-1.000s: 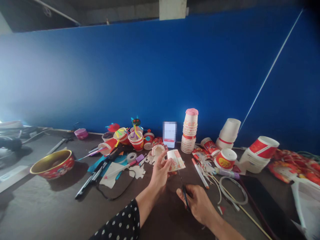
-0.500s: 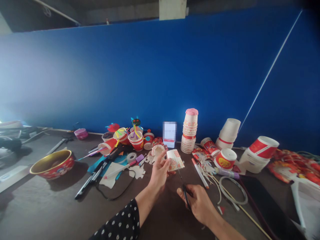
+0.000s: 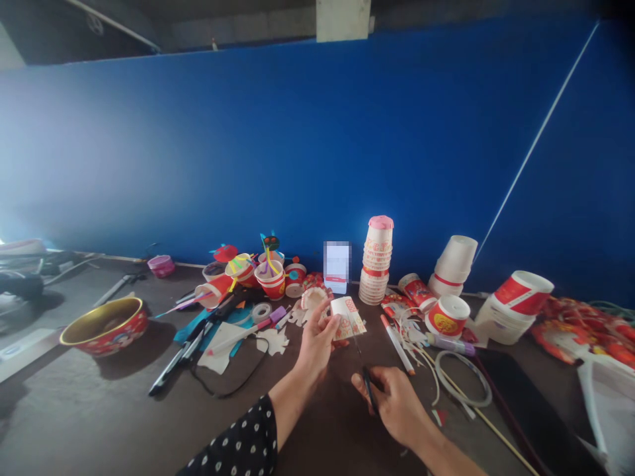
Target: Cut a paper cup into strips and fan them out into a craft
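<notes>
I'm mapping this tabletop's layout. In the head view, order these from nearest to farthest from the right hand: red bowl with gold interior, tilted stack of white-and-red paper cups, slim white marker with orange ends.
1. White marker: just beyond the right hand.
2. Paper-cup stack: farther back, to the right.
3. Red bowl: farthest, over on the left.

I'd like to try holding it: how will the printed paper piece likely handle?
The printed paper piece is probably light, looking thin. It seems fairly stiff, jutting from the left hand without visible drooping. It may bend if the scissors push, being pinched near its left side.
</notes>
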Tool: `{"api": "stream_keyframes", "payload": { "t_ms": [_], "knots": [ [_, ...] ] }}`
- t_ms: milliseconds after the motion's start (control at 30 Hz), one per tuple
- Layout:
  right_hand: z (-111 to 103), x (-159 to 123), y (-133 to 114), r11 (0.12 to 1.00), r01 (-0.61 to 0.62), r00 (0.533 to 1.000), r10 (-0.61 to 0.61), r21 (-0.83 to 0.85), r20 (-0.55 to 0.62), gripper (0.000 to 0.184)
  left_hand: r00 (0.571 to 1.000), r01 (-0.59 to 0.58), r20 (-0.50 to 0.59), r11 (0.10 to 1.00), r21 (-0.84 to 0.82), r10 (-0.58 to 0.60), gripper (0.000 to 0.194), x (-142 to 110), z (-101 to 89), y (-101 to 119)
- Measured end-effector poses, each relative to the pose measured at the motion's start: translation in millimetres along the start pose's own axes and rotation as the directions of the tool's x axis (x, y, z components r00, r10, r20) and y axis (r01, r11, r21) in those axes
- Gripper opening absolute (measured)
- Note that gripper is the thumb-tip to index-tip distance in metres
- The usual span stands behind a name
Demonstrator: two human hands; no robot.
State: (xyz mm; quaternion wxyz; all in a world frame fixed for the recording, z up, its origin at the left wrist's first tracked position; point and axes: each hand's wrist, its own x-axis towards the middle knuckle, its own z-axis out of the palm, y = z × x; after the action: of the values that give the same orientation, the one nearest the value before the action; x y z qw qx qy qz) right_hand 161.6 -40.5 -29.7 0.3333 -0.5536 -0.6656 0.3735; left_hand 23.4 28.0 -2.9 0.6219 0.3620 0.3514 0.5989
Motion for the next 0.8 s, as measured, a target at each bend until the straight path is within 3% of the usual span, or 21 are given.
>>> {"api": "stream_keyframes", "payload": {
  "t_ms": [800],
  "knots": [
    [-0.8, -0.5, -3.3, 1.000, -0.014, 0.999, 0.015, 0.017, -0.042, 0.048, 0.997, 0.033, 0.067, 0.999, 0.035, -0.035, 0.084, -2.8, 3.1, -2.6]
  ]
}}
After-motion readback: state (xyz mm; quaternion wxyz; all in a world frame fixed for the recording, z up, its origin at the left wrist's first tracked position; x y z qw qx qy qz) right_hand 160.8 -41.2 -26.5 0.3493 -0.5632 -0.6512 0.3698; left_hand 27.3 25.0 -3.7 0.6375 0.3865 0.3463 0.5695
